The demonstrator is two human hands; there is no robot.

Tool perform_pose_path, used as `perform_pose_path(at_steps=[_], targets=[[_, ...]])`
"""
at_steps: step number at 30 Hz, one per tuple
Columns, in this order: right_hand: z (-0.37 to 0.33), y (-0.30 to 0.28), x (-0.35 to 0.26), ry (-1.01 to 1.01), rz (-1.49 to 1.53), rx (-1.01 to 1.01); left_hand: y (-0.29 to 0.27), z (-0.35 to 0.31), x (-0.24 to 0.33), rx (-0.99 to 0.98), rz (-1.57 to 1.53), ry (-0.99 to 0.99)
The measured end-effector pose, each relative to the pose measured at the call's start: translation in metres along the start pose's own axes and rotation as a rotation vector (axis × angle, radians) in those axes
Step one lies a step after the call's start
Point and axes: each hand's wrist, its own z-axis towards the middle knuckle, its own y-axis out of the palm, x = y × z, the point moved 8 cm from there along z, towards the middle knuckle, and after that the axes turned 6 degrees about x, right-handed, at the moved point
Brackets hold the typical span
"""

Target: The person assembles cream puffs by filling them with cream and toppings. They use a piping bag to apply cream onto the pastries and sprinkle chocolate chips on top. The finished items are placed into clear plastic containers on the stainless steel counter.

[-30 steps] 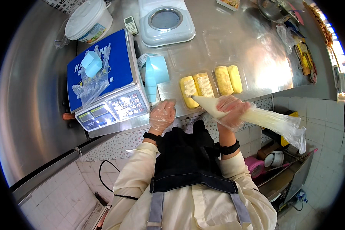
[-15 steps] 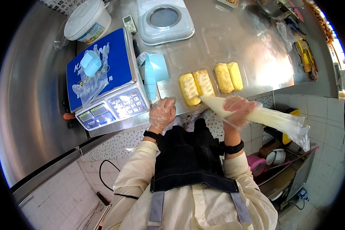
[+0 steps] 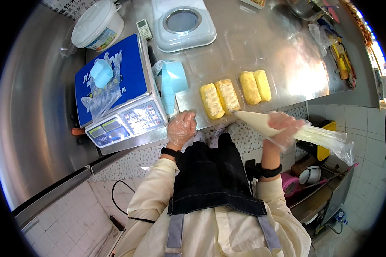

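My right hand (image 3: 283,128), in a clear plastic glove, is wrapped round a piping bag (image 3: 254,122) of pale cream. Its tip points left, at the near end of two yellow rolls (image 3: 228,95) in a clear plastic tray. Wavy lines of cream lie on top of both. A second tray to the right holds two more yellow rolls (image 3: 250,88) with no cream piped on them. Beside the scale, my left hand (image 3: 181,127), also gloved, rests at the counter's front edge with its fingers curled in, and nothing shows in it.
On the left stands a blue-topped scale (image 3: 111,81) with a light blue scoop (image 3: 101,73) and a plastic bag on it. A roll of light blue labels (image 3: 174,77) sits beside it. Behind are a white tub (image 3: 96,25), a remote control (image 3: 144,29) and a white appliance (image 3: 184,36).
My right hand has drawn the piping bag to the right and slightly down, off the left roll. That roll carries cream further along its near end. My left hand stays put.
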Motion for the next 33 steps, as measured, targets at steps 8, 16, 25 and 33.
perform_pose_path(at_steps=[8,16,25,33], targets=[[0.062,-0.047,-0.115,0.092,0.191,0.012,-0.001,0.0,0.002,-0.024,-0.042,-0.046],[0.061,-0.056,-0.009,-0.128,-0.302,0.378,0.001,0.004,0.003,-0.039,-0.053,-0.024],[0.067,-0.041,0.014,-0.248,-0.424,0.27,-0.001,0.004,0.007,-0.027,-0.038,0.007],[0.068,-0.043,0.002,-0.364,-0.466,0.335,0.005,0.0,0.004,-0.036,0.022,0.028]])
